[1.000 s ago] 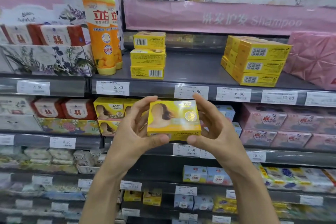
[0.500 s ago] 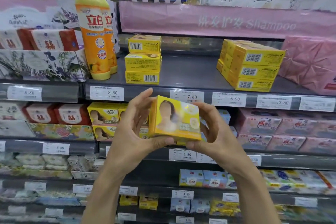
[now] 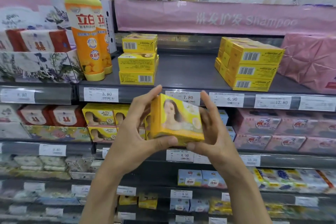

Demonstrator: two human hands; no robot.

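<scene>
on your far left a floral-printed cardboard tray [image 3: 36, 65] holds glossy red-and-white packs [image 3: 41, 41], soft with blur near the frame's edge. next come two tall orange squeeze bottles [image 3: 87, 42] with yellow caps, smooth plastic, upright on the grey shelf [image 3: 190, 71]. just beside them sits a stack of three flat yellow cartons [image 3: 138, 59], barcodes facing you.

your left hand [image 3: 131, 143] grips the yellow box [image 3: 178, 122] at its left end, thumb curled under the lower front edge and fingers spread up behind the top corner. the box is a glossy rectangular carton with a printed portrait on its face. you hold it in mid-air, tilted, in front of the shelf rail's 7.80 price tag [image 3: 187, 97]. your right hand [image 3: 216, 138] grasps the right end, thumb beneath and fingers reaching behind.

further right stands a bigger block of yellow cartons [image 3: 251, 67], then a pink crinkled wrapped pack [image 3: 309, 60], cut off by the frame.

the box's back and part of your right fingers are hidden behind it. the lower shelves are too blurred to read.
</scene>
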